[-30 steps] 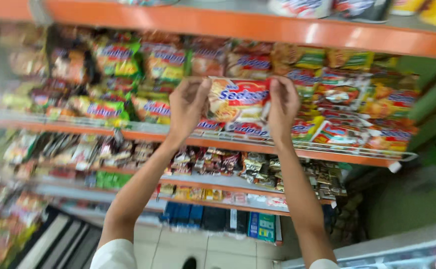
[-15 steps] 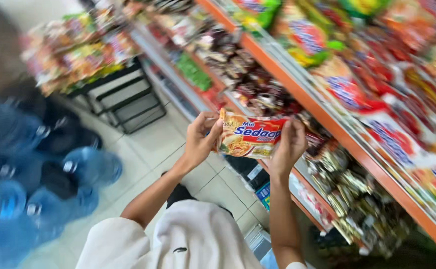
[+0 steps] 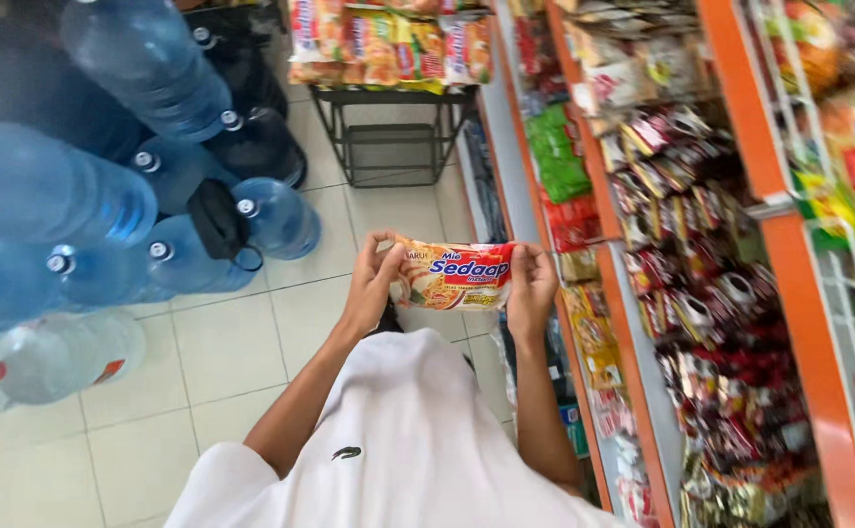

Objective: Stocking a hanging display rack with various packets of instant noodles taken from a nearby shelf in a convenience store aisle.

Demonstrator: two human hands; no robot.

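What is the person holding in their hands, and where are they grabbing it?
A flat, rectangular orange-and-red plastic noodle packet. The left hand grips its left short edge and the right hand its right short edge, holding it level above the tiled floor.

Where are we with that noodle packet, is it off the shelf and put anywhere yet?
Done: the noodle packet is off the orange shelves, which stand to the right. In hand: the left hand and right hand grip its two ends, holding it flat in front of the white shirt, above the tiled floor. Left: it has not been set down anywhere; no basket or counter shows.
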